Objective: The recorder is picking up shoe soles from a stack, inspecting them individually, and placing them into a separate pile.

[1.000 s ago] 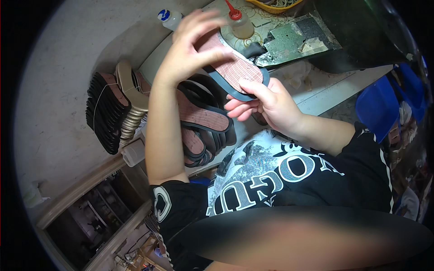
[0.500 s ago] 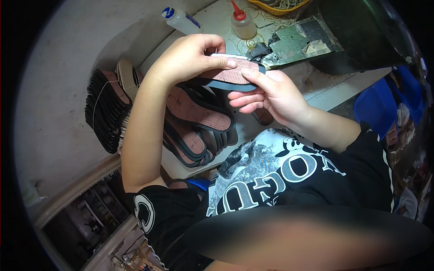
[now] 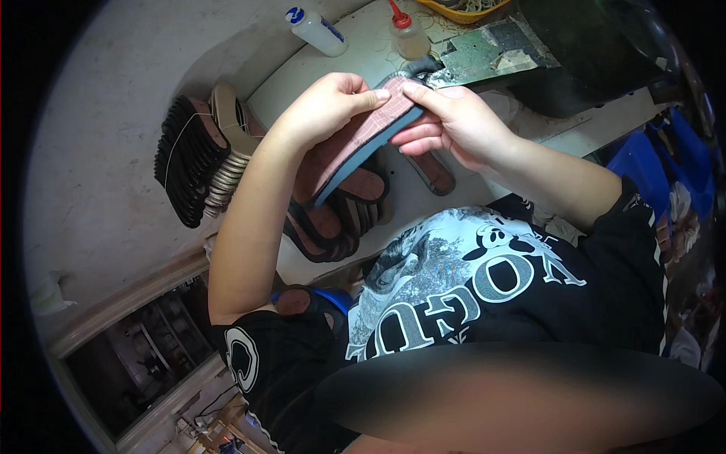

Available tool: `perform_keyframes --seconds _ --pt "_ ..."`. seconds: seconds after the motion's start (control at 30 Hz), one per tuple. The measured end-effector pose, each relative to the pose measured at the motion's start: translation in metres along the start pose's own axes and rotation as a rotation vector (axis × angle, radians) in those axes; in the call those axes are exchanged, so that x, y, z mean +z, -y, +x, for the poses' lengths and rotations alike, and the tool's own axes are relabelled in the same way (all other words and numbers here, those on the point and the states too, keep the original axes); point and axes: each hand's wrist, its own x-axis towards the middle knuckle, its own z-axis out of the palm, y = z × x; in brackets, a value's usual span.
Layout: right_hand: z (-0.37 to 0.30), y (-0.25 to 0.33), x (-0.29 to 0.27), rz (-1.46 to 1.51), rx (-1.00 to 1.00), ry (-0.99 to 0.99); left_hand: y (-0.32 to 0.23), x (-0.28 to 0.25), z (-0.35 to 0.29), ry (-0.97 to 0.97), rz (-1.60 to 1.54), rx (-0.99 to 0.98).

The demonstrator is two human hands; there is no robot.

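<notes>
Between my two hands is a shoe sole [image 3: 361,138] with a reddish-brown top and a dark, blue-grey edge, tilted with its far end up to the right. My left hand [image 3: 333,102] grips its left side, thumb on top and fingers out of sight underneath. At the far end, my right hand [image 3: 457,121] pinches it, thumb on top and fingers curled below the edge. Under the held sole lies a pile of similar soles [image 3: 325,227]. Another sole [image 3: 432,172] rests on the white table below my right hand.
Bundles of black soles [image 3: 189,163] and beige soles [image 3: 227,178] stand by the wall at left. Behind my hands are a white bottle [image 3: 318,32], a red-capped glue bottle [image 3: 409,36], a green worn board [image 3: 491,51] and a yellow basket [image 3: 461,10]. Blue plastic [image 3: 643,168] sits at right.
The sole has swung from nearly level to a steep slant, its near end now down toward the pile. My left hand has lowered slightly; both hands still hold the sole.
</notes>
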Motion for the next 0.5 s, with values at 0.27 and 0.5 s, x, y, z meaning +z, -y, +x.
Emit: perform_keyframes --seconds 0.27,0.5 --pt "0.005 0.0 -0.009 -0.067 -0.012 0.016 -0.001 0.015 -0.005 0.007 -0.286 -0.154" --pt "0.004 0.008 -0.03 -0.196 0.041 0.051 -0.016 0.022 -0.011 0.118 -0.359 -0.143"
